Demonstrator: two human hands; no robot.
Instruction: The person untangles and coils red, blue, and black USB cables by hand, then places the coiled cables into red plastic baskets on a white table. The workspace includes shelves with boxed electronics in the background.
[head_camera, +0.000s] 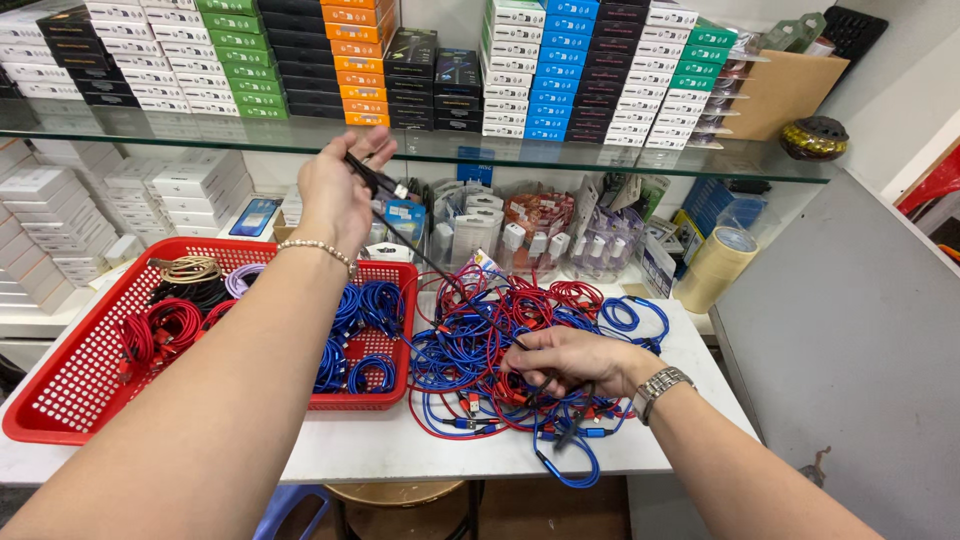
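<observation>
across the top of the frame runs a long glass shelf (600, 158) stacked with rows of small flat boxes in white, black, green, orange and blue (560, 60). below it, filling the lower middle of the frame, is your white worktop (370, 450).

on the left of the worktop sits a red plastic mesh basket (70, 385), holding coiled cables in red, black, lilac, tan and blue. just right of the basket, touching its side, lies a big tangled heap of blue and red braided cables (480, 340), spreading to the worktop's right edge and spilling slightly over the front edge at lower centre.

behind the heap, in the middle of the frame, stand clear packets of small white chargers and plugs (520, 235). a beige roll of tape (715, 265) stands at the right rear of the worktop.

your left hand (335, 195), with a bead bracelet on the wrist, is raised in the upper centre-left, above the basket's far edge. its grip is pinched together on one end of a thin black cable (415, 245), which runs down and right from the fingers into the heap.

your right hand (570, 360), with a metal watch on the wrist, rests palm down on the heap at lower centre-right. its fingers are curled among the strands near the black cable's lower stretch; whether they clamp it you cannot tell from here.
</observation>
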